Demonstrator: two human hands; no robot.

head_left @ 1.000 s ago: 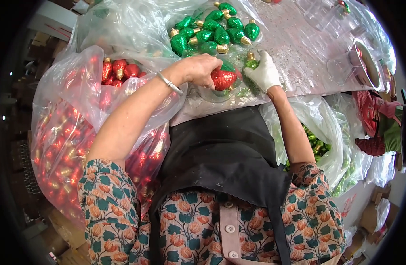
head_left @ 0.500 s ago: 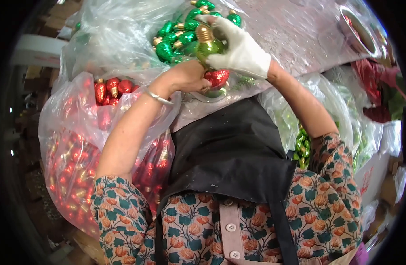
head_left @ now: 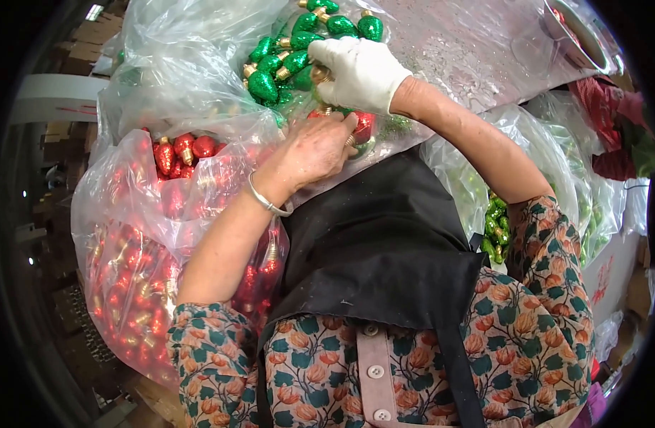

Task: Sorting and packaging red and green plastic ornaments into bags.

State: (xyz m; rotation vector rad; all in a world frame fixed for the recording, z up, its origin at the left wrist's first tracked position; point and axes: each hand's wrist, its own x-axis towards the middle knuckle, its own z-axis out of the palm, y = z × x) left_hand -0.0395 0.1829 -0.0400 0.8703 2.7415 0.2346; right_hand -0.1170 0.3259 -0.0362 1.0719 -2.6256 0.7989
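At left hand [head_left: 314,153] — glittery red bulb [head_left: 365,126] (ribbed gold base [head_left: 350,140]).

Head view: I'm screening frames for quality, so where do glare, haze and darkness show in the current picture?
In the head view, whitish glare streaks the upper clear plastic bag; also there, red bulb ornaments look hazy through plastic; in the same view, the floral shirt reads fairly crisp, while the corners fall to black.

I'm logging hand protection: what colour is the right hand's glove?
The glove on the right hand is white, seen best in the head view.
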